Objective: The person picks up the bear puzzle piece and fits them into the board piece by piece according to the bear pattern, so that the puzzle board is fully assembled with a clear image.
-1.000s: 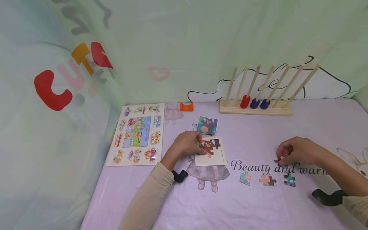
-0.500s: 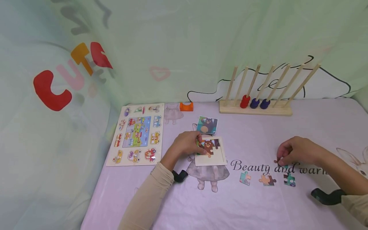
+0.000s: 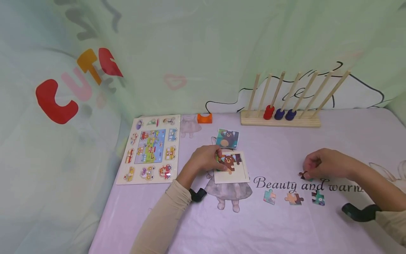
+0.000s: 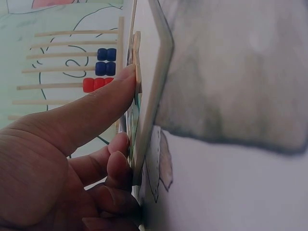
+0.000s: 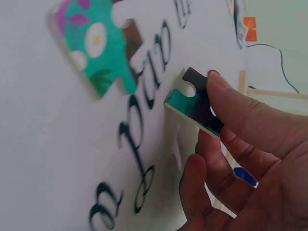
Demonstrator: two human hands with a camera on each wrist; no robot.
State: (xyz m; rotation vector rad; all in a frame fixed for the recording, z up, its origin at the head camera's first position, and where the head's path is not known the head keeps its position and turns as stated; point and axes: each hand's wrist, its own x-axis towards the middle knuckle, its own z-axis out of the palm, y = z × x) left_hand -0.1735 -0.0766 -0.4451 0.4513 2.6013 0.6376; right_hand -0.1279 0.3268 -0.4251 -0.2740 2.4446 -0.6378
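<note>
My left hand [image 3: 204, 157] holds a small wooden puzzle tray [image 3: 241, 175] at its left side. The thumb presses on the fitted bear pieces [image 3: 229, 160], and curled fingers [image 4: 118, 166] touch the tray's edge. Pieces fill the tray's upper left; bare wood shows at its right and bottom. Over to the right, my right hand [image 3: 328, 164] pinches a dark brown and teal jigsaw piece [image 5: 195, 103] just above the cloth. Below that hand lie three loose pieces: a teal and peach one [image 3: 269, 197], a peach and brown one [image 3: 294, 199] and a teal one [image 3: 318, 198].
A bear picture card [image 3: 227, 138] lies behind the tray. Farther left is a vehicle peg puzzle board [image 3: 127, 176], with an orange block [image 3: 204, 118] at the back. A wooden bead rack [image 3: 280, 122] with upright rods stands at the back right.
My right hand, with the pinched jigsaw piece, has shifted slightly left and away from me. My left hand stays on the tray, and the loose pieces have not moved.
</note>
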